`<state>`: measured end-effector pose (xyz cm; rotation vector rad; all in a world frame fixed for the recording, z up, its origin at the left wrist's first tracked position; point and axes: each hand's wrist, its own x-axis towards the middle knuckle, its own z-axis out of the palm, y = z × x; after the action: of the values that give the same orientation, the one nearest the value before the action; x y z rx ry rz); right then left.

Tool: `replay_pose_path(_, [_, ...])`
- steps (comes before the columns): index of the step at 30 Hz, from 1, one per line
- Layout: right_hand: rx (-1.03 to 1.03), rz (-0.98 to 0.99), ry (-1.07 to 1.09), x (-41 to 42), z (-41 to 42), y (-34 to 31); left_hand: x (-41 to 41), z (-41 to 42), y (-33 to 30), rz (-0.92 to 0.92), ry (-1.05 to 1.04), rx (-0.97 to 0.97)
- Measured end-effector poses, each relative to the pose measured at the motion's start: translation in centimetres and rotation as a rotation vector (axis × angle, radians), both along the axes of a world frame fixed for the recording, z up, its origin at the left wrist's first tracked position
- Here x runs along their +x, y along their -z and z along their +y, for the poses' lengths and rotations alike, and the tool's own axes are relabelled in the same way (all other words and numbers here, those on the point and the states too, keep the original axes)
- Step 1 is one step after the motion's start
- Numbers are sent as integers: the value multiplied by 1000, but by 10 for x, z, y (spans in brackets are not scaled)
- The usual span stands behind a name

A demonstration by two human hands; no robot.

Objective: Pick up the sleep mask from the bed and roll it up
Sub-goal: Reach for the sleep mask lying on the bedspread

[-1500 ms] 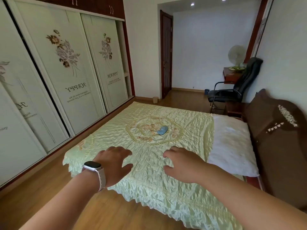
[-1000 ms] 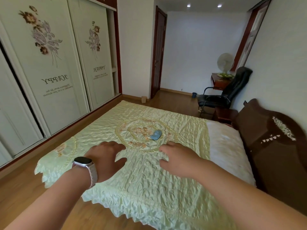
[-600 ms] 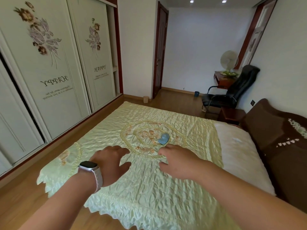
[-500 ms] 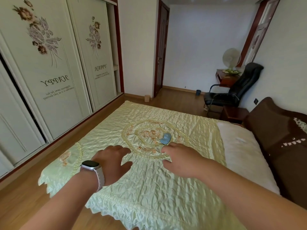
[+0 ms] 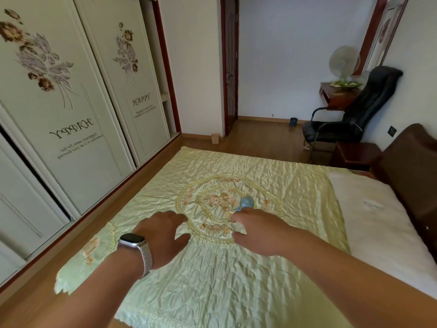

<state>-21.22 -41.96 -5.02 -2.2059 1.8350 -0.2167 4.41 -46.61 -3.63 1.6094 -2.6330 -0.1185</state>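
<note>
A: Starting at the left, what differs from half a second ago?

B: The wardrobe doors [image 5: 71, 110] fill more of the view and the bed [image 5: 212, 280] lies lower and nearer, so the head has moved in. The left hand [image 5: 163, 235], with a watch [image 5: 132, 241] on its wrist, hovers over the bedspread much as before, fingers spread, its grip wide open and empty.

A: And the right hand?

B: The right hand [image 5: 257, 230] has reached further forward. Earlier the sleep mask [image 5: 246, 202] showed just beyond its fingertips; now the fingertips overlap the mask's near end. The grip is loosely open, fingers curled down, and I see nothing held in it. Whether a fingertip is touching the mask I cannot tell.

A: Where does the mask lie?

B: On the bed, inside the embroidered ring [image 5: 227, 207] at the middle of the pale green bedspread, a small blue shape just right of the flower motif. It has not shifted.

A: Counts, left to right?

B: Two flowered wardrobe doors with "HAPPY" lettering, one watch, two hands, one sleep mask, one dark door [image 5: 230, 65], one fan [image 5: 344, 61], one black chair [image 5: 350, 114], one white pillow area [image 5: 383, 221], one brown headboard [image 5: 411, 166].
</note>
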Motion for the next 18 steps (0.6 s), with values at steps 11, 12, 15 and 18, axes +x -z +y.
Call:
replay_pose_path(11, [51,-28,-19,-63,-81,19,-69,-81,4,-65,19,31])
replay_pose_path(12, [48,-27,-19,-66,-87,19,-74,-88,3,-67,24,28])
replay_pose_path(15, [33,-32,8,-75,-105,21,-88,-110,4,-37,56,20])
replay_pose_path(18, [54,-44,31,-79,-122,28,-95,-134,15,-45,89,48])
